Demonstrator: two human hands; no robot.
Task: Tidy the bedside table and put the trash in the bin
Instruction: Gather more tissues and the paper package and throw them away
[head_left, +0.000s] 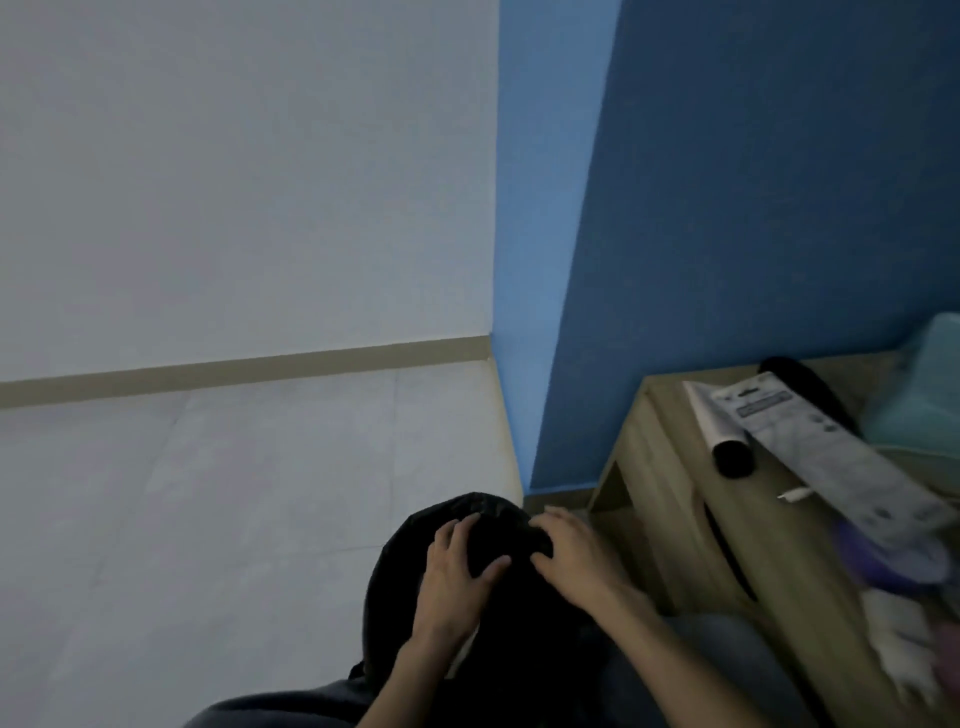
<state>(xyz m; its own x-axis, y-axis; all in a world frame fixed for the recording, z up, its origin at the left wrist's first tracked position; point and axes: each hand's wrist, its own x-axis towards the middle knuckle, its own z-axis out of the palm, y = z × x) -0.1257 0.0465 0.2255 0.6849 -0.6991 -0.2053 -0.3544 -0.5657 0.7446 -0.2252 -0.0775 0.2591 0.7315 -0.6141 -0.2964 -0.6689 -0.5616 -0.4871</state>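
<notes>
bin: black plastic bag-lined bin (498, 597), bottom centre of the frame, sitting on the pale tiled floor (208, 493) just left of the worktop. Pretty dark, so can't really make out the rim or what's inside.

left hand: the left hand (457, 566) is spread open, fingers flat on the black liner, pressing or feeling at it rather than pinching anything.

right hand: the right hand (566, 551) is doing much the same, fingers curled loosely on the top of the liner. Not clamped on anything, as far as the view shows.

worktop: light wooden bedside worktop (675, 467), right side of the frame, against the blue wall. Lots of blur over there.

stuff on it: white squeeze tube with a black cap (719, 431), a long grey-white printed plastic packet (831, 452) lying across it, something purple (862, 545) and something white and crumpled (893, 623) lower right. Can't tell what those last two are.

handling: the liner looks thin, soft and slippery, probably tears if yanked. Best bet is pinching the folded edge at the mouth with both hands and spreading it. The packet should be light and floppy, so grab it mid-length.
</notes>
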